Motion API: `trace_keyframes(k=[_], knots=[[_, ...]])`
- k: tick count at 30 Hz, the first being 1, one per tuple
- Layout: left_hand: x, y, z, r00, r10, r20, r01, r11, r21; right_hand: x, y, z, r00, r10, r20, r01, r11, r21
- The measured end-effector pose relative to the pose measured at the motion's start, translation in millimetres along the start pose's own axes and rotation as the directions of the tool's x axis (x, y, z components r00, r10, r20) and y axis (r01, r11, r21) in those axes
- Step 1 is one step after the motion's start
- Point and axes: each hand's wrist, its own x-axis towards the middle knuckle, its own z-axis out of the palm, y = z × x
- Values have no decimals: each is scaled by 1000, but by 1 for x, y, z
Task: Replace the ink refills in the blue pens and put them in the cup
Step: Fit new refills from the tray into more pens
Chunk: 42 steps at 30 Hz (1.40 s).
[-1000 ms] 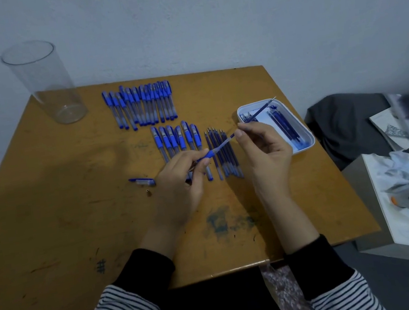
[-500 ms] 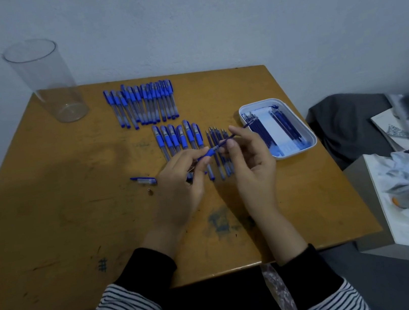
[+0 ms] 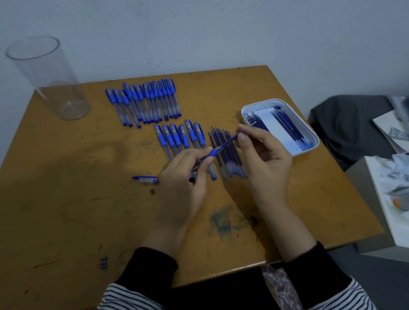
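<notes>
**Blue pen and refill held at mid-table**

I see the left hand [image 3: 183,181] curled round a blue pen barrel [image 3: 212,152], its grip end pointing toward two o'clock. The right hand [image 3: 261,154] pinches the thin refill [image 3: 228,142] sticking out of that end. Both hover above loose refills [image 3: 228,162] on the table [image 3: 76,227]. The clear cup [image 3: 49,80] stands upright at ten o'clock and the white tray [image 3: 311,139] sits at two.
</notes>
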Motion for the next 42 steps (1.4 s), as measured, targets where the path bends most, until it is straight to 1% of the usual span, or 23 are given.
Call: trace_keyframes(k=[6,7,11,14,19,22,24,27,30,32,34,37,39,42], knots=[[0,0,0,1000,-3,-3,3,1000,-7,0,1,0,996,85,9,-85,993,84],[0,0,0,1000,-5,-4,5,1000,-10,1,2,0,997,78,16,-79,993,83],[0,0,-2,1000,8,2,-8,1000,-3,0,3,2,998,-31,49,29,999,43],[0,-1,-7,1000,9,12,-9,1000,-13,-6,6,3,996,-44,75,45,999,0],[-1,-3,-19,999,47,7,-47,998,-40,-14,3,12,996,26,84,-28,999,20],[-4,-7,-27,998,68,6,-68,997,-44,-18,1,17,986,62,154,-67,997,28],[-5,-8,-35,998,57,5,-57,998,-35,-21,-1,20,976,77,202,-85,996,31],[-9,-13,-46,1000,13,-25,-14,999,-49,-24,-3,28,965,91,245,-115,989,88],[-13,-22,-57,998,-15,-60,10,997,-76,-28,0,38,967,124,224,-160,976,150],[-17,-26,-66,995,-42,-87,35,996,-78,-33,4,46,963,189,195,-221,962,159],[-20,-31,-76,993,-68,-96,62,996,-69,-39,7,54,950,242,197,-269,955,125],[-27,-38,-88,993,-79,-93,77,997,-25,-45,10,65,919,312,243,-324,946,11],[-32,-43,-96,992,-83,-93,84,996,5,-49,10,70,896,340,284,-333,940,-74],[-39,-46,-106,990,-124,-71,125,992,6,-55,11,77,880,346,326,-305,937,-171]])
